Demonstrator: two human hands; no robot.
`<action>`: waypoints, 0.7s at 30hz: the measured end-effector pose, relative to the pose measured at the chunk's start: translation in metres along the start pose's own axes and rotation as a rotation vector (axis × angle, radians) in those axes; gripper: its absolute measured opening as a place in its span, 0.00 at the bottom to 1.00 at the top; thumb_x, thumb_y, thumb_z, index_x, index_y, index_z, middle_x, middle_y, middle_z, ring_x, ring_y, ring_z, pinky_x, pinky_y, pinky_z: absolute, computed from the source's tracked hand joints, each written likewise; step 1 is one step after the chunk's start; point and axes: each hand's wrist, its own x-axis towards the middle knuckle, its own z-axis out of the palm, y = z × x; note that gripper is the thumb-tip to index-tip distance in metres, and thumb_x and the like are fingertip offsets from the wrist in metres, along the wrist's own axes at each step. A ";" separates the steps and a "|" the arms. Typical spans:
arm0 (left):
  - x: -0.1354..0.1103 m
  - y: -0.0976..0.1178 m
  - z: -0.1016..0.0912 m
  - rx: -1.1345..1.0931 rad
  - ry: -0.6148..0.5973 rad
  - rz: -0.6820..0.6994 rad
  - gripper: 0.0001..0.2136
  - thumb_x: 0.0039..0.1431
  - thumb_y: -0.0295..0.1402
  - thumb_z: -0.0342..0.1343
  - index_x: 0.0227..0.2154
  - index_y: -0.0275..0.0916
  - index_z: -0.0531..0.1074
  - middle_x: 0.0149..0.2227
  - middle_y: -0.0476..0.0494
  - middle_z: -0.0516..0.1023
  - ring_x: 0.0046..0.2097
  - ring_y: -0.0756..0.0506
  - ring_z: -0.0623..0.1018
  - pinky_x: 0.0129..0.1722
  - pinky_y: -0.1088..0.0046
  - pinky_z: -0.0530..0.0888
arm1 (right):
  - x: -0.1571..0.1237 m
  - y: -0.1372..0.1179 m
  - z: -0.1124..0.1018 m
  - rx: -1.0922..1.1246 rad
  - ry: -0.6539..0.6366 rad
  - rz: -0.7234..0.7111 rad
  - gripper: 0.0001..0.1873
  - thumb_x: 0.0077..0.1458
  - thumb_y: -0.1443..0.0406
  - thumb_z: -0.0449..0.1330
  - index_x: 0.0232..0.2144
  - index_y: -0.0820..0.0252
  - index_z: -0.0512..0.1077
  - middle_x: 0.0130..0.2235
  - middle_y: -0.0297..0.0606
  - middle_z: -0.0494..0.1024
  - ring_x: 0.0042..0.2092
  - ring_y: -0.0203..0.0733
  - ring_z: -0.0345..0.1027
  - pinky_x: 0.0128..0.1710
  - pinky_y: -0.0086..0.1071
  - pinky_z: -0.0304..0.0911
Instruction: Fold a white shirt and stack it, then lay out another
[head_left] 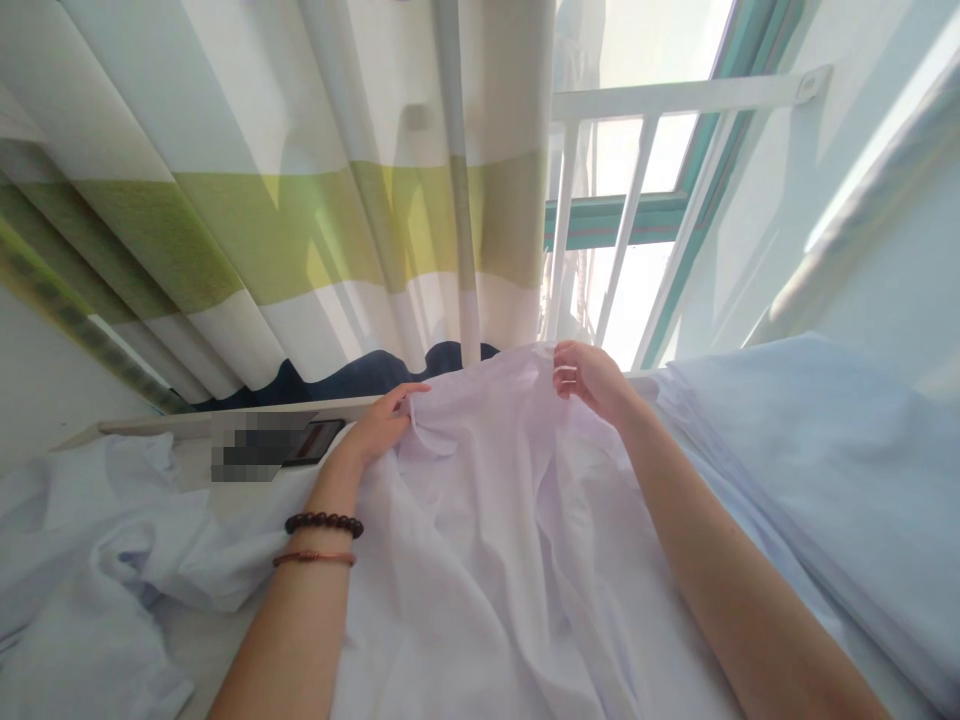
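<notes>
Pinching the top edge of the cloth (487, 540), the left hand (375, 432) and right hand (592, 380) were each closed on it, the fabric sagging creased between and below the two grips. No fold looked made, so the work seemed barely begun. A phone (315, 440) lay just left of the left grip, a curtain (300, 230) beyond both.
</notes>
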 end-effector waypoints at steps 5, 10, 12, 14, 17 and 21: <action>-0.001 0.006 -0.002 0.149 0.091 0.053 0.18 0.52 0.41 0.52 0.43 0.39 0.74 0.43 0.41 0.77 0.46 0.41 0.75 0.48 0.63 0.71 | 0.007 0.019 -0.004 -0.417 0.237 -0.284 0.03 0.42 0.65 0.55 0.20 0.58 0.68 0.45 0.41 0.67 0.45 0.44 0.65 0.42 0.38 0.63; 0.000 0.021 -0.004 0.219 0.059 0.088 0.16 0.54 0.44 0.53 0.38 0.40 0.75 0.42 0.43 0.78 0.43 0.41 0.76 0.49 0.62 0.70 | 0.010 0.025 -0.006 -0.325 0.168 -0.337 0.04 0.45 0.64 0.58 0.26 0.58 0.66 0.57 0.44 0.65 0.49 0.43 0.66 0.43 0.38 0.65; 0.000 0.024 -0.005 0.272 0.053 0.090 0.15 0.53 0.44 0.53 0.39 0.40 0.75 0.41 0.44 0.77 0.42 0.42 0.75 0.49 0.62 0.70 | 0.009 0.024 -0.004 -0.280 0.119 -0.317 0.10 0.44 0.64 0.59 0.33 0.57 0.66 0.51 0.42 0.70 0.42 0.40 0.68 0.39 0.36 0.65; 0.001 0.024 -0.005 0.326 0.077 0.087 0.16 0.52 0.41 0.54 0.42 0.41 0.74 0.39 0.45 0.76 0.40 0.43 0.74 0.46 0.63 0.71 | 0.006 0.021 -0.002 -0.313 0.103 -0.311 0.18 0.43 0.64 0.59 0.40 0.56 0.67 0.42 0.36 0.73 0.37 0.38 0.67 0.37 0.34 0.64; 0.001 0.024 -0.005 0.385 0.179 0.073 0.18 0.52 0.39 0.53 0.46 0.41 0.72 0.33 0.48 0.73 0.35 0.45 0.73 0.42 0.67 0.71 | 0.000 0.013 -0.001 -0.462 0.053 -0.266 0.16 0.46 0.64 0.57 0.40 0.55 0.74 0.26 0.27 0.65 0.29 0.35 0.59 0.31 0.30 0.59; 0.002 0.025 -0.006 0.401 0.346 0.067 0.19 0.53 0.38 0.52 0.48 0.41 0.72 0.33 0.47 0.74 0.36 0.44 0.74 0.43 0.68 0.71 | -0.008 -0.002 0.001 -0.538 -0.218 -0.185 0.15 0.52 0.60 0.55 0.37 0.56 0.79 0.21 0.28 0.62 0.25 0.34 0.55 0.27 0.29 0.54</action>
